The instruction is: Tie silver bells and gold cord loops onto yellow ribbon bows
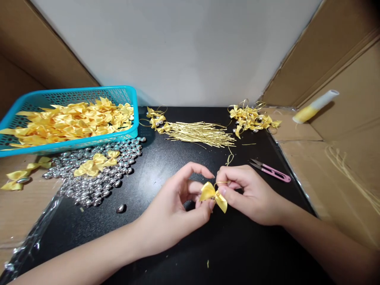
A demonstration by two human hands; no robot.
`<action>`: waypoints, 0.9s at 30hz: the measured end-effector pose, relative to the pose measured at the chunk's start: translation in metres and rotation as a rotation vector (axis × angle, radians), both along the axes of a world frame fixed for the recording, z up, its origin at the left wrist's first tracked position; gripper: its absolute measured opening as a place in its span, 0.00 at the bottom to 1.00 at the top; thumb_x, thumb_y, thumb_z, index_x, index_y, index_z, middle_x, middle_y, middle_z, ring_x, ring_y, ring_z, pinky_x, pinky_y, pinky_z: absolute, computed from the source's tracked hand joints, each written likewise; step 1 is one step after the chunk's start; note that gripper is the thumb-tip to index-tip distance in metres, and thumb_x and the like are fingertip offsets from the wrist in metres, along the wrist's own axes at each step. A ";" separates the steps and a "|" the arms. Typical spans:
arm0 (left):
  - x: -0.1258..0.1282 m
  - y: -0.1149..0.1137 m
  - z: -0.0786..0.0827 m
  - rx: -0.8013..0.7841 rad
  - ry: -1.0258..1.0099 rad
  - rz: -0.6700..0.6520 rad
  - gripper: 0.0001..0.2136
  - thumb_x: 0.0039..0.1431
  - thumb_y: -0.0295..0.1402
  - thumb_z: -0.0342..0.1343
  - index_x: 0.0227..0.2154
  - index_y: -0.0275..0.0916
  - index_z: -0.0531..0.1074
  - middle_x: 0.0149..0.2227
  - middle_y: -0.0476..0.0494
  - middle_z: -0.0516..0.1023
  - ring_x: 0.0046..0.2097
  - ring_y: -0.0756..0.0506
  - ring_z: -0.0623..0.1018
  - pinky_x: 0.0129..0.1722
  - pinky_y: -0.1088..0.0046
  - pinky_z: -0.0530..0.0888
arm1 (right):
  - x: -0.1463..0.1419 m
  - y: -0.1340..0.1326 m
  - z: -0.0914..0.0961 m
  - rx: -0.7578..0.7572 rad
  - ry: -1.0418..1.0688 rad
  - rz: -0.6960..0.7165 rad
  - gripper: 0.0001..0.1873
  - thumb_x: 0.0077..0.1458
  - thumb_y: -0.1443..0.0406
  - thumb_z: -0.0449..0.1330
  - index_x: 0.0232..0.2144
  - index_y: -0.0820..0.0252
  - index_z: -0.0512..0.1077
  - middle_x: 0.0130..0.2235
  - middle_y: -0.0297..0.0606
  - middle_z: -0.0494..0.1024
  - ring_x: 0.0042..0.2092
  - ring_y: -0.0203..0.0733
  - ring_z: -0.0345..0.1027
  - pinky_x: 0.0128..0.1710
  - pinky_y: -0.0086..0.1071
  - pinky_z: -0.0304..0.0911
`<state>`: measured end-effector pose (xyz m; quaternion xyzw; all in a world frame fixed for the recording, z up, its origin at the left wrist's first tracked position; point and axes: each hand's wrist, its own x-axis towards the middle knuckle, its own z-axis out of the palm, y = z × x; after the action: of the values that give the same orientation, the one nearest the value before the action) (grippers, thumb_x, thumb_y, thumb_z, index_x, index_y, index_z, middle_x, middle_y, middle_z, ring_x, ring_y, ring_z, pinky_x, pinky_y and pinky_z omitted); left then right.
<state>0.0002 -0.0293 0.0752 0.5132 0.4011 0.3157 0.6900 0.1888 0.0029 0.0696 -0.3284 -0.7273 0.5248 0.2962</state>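
Note:
A yellow ribbon bow (220,201) is held up between my two hands over the black table. My left hand (184,206) pinches it from below with the thumb, its index finger arched above. Closed at the bow's right side, my right hand (246,192) grips a thin gold cord (221,182) between thumb and fingers. More of the cord, looped, rises behind the right hand. Whether a bell sits behind the bow is hidden by the fingers.
A blue basket (135,114) of yellow bows stands back left, silver bells (95,186) before it. Gold cords (202,132) lie centre back, finished-looking bow bunches (252,118) to their right. Pink thread snips (274,173) lie beside my right hand. Cardboard walls (320,51) flank the table.

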 end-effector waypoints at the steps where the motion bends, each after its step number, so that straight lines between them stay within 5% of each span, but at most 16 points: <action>1: 0.000 0.000 0.000 -0.004 0.002 -0.001 0.13 0.59 0.29 0.57 0.43 0.41 0.60 0.27 0.53 0.72 0.29 0.53 0.69 0.32 0.77 0.65 | 0.000 0.000 0.000 0.017 -0.001 -0.003 0.09 0.53 0.70 0.55 0.22 0.60 0.61 0.22 0.26 0.62 0.22 0.27 0.53 0.20 0.21 0.51; 13: -0.003 0.004 0.007 -0.073 -0.055 0.034 0.12 0.60 0.30 0.57 0.43 0.40 0.61 0.27 0.50 0.77 0.30 0.52 0.73 0.31 0.78 0.67 | 0.002 -0.006 0.005 0.493 -0.175 -0.066 0.09 0.52 0.72 0.55 0.23 0.60 0.62 0.21 0.28 0.65 0.23 0.29 0.55 0.26 0.25 0.52; 20: 0.001 0.009 0.003 -0.157 -0.105 0.060 0.11 0.56 0.31 0.61 0.41 0.37 0.69 0.25 0.52 0.75 0.28 0.53 0.72 0.30 0.79 0.68 | 0.008 0.002 0.010 0.330 -0.124 -0.042 0.10 0.56 0.70 0.55 0.23 0.60 0.62 0.22 0.27 0.64 0.24 0.28 0.55 0.25 0.24 0.51; 27: 0.001 0.010 -0.002 -0.128 -0.083 -0.020 0.06 0.55 0.32 0.62 0.29 0.35 0.72 0.27 0.49 0.74 0.30 0.52 0.71 0.32 0.77 0.67 | 0.018 0.010 0.016 0.193 -0.144 -0.031 0.16 0.59 0.67 0.54 0.20 0.58 0.56 0.21 0.26 0.57 0.23 0.29 0.47 0.23 0.26 0.45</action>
<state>0.0009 -0.0195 0.0729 0.4585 0.3861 0.3037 0.7406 0.2063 0.0132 0.0852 -0.3464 -0.7886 0.4228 0.2817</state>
